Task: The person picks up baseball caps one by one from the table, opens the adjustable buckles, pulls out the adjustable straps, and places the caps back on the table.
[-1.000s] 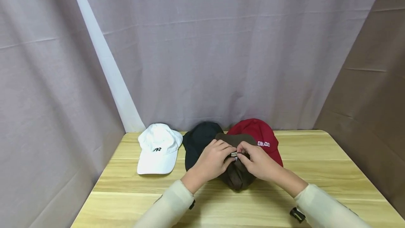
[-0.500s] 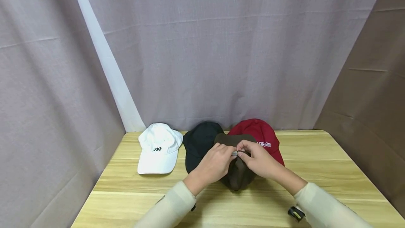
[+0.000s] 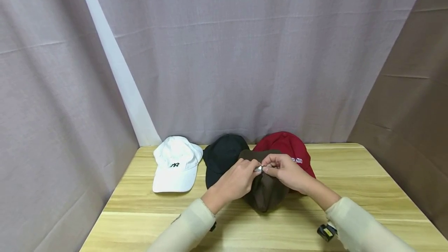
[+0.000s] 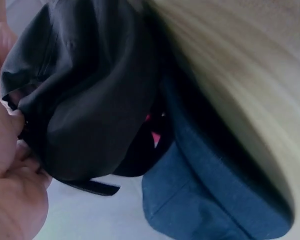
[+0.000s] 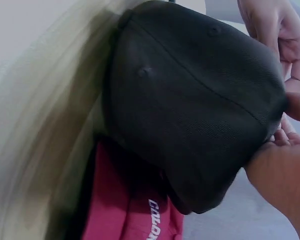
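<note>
Both hands hold a dark brown baseball cap (image 3: 264, 197) at its back strap, in front of the other caps. The left hand (image 3: 235, 180) pinches the strap beside a small silver buckle (image 3: 258, 169). From the right, the right hand (image 3: 288, 171) pinches the strap's edge between thumb and fingers. A loose strap end (image 4: 97, 187) hangs down in the left wrist view. Seen from the right wrist, the crown (image 5: 205, 85) covers much of the fingers. The brown brim (image 3: 259, 154) points toward the curtain.
A black cap (image 3: 224, 153) and a red cap (image 3: 285, 145) with white lettering lie behind the brown one, partly covered. A white cap (image 3: 176, 164) lies at the left. The wooden table (image 3: 140, 221) ends at a grey curtain (image 3: 224, 69).
The brown cap turns slightly, and the fingers shift a little at the strap and buckle. The red cap is nudged slightly to the right. Both hands keep their hold.
</note>
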Tool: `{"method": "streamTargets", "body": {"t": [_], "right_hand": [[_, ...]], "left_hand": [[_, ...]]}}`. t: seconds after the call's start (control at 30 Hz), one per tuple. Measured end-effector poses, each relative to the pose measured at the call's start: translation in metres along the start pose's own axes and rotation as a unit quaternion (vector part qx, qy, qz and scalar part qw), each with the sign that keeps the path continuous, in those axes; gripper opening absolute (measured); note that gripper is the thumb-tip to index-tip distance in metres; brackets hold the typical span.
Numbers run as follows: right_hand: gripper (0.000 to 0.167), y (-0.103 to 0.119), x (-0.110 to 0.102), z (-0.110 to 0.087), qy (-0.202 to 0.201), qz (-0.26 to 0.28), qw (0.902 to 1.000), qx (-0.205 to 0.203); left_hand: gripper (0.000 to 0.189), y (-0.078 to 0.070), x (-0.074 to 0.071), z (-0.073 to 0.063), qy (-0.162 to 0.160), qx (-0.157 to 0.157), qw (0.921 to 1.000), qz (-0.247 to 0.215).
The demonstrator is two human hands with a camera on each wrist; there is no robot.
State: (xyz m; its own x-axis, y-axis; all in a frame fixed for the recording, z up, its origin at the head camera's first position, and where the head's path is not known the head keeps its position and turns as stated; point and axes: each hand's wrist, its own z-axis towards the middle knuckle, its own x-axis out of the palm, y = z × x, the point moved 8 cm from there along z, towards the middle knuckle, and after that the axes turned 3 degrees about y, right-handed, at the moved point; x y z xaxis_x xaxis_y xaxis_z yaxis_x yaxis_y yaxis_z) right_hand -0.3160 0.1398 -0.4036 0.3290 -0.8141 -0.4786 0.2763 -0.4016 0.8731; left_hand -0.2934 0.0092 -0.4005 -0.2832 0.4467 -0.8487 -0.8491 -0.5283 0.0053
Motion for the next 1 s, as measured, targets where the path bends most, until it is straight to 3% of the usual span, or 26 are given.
{"method": "streamTargets", "body": {"t": [0.2,0.47,0.57,1.0], "right_hand": [[0.011,0.003,-0.002,0.002,-0.004,-0.035,0.9993,0.009],[0.012,0.002,0.000,0.005,0.004,-0.027,0.9995,0.019],[0.013,0.002,-0.003,0.006,0.004,-0.009,0.9997,0.023],[0.010,0.000,-0.004,0.001,0.001,-0.003,0.9994,0.034]], "left_hand": [[0.009,0.001,0.000,0.004,0.013,0.007,0.9999,0.005],[0.010,0.001,-0.014,0.002,-0.058,0.000,0.9983,0.002],[0.012,0.000,-0.017,0.003,-0.066,-0.008,0.9978,-0.001],[0.010,-0.001,-0.010,0.006,-0.013,-0.030,0.9986,-0.043]]}}
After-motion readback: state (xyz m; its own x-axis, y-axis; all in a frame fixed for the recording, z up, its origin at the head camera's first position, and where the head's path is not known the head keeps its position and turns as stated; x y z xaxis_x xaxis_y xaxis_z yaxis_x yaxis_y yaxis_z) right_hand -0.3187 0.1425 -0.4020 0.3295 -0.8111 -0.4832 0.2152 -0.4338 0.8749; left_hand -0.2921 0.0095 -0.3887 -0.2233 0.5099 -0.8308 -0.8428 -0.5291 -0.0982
